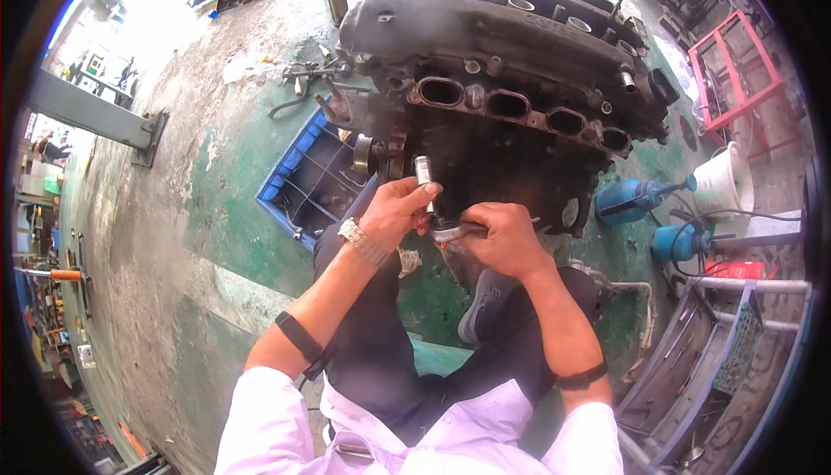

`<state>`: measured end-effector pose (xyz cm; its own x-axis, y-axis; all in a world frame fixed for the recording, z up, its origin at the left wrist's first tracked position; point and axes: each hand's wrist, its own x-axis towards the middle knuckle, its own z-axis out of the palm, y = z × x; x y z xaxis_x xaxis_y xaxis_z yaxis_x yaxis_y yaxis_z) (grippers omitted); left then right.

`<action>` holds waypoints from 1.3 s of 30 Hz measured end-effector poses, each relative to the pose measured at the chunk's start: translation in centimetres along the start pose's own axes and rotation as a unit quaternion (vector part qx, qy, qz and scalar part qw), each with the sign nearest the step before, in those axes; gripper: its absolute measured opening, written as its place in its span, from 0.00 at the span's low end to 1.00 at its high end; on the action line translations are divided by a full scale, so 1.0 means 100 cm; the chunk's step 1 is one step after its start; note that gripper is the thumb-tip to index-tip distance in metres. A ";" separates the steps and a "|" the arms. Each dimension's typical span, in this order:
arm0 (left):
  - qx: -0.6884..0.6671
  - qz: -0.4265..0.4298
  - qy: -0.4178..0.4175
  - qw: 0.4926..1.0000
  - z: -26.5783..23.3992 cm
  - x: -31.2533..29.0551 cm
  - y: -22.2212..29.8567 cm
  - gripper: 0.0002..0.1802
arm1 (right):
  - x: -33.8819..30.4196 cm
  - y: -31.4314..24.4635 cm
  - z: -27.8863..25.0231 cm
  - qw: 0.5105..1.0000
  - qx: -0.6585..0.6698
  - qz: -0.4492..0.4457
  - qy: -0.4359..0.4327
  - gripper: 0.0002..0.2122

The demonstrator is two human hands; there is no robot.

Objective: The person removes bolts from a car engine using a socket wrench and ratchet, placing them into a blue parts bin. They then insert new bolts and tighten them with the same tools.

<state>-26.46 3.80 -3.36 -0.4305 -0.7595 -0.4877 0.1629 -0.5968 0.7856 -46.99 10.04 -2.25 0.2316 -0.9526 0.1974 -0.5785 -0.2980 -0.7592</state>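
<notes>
From my end of the feed I have both hands in front of the engine (502, 159), above the person's lap, and the work there looks only partway along. The left hand (402, 206) has its thumb and fingers closed around a long chrome socket (423, 172), which stands nearly upright; the right hand (502, 234) is wrapped around the handle of a ratchet wrench (445, 234), its head just below the socket. I judge that the tool is picked out and roughly lined up — whether the socket is fully seated on the drive I cannot tell, because the fingers cover the joint. The tool looks clear of the engine, and I see it on no bolt, so I count any turning of fasteners as left to do. On the engine itself, the valve cover (476, 20) sits in place, while the row of ports (507, 104) along the near side gapes open with no manifold over it; to me that reads as a part-stripped engine. How many fasteners remain I cannot say — the lower block is too dark. A blue crate (299, 142) lies on the floor to the left of the engine.
</notes>
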 end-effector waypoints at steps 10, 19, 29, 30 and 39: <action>0.048 0.006 -0.029 0.998 -0.005 0.008 -0.005 0.16 | 0.002 -0.004 -0.001 1.000 0.006 0.022 -0.019 0.10; 0.025 0.105 -0.035 0.994 0.002 0.009 -0.004 0.11 | -0.004 -0.001 -0.011 0.997 0.047 0.063 -0.027 0.11; 0.309 0.172 -0.027 0.935 0.016 -0.006 -0.012 0.12 | -0.011 0.015 -0.020 0.915 0.364 0.172 -0.009 0.17; 0.334 0.190 -0.024 0.923 0.018 -0.006 -0.014 0.13 | -0.012 0.016 -0.021 0.909 0.378 0.176 -0.015 0.19; 0.378 0.219 -0.050 0.898 0.021 -0.008 -0.011 0.13 | -0.012 0.020 -0.021 0.919 0.309 0.233 -0.074 0.21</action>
<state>-28.18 5.57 -3.03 -0.5558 -0.8290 -0.0620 -0.2973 0.1286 0.9461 -50.06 10.40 -2.76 0.2015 -0.9357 -0.2897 -0.0986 0.2749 -0.9564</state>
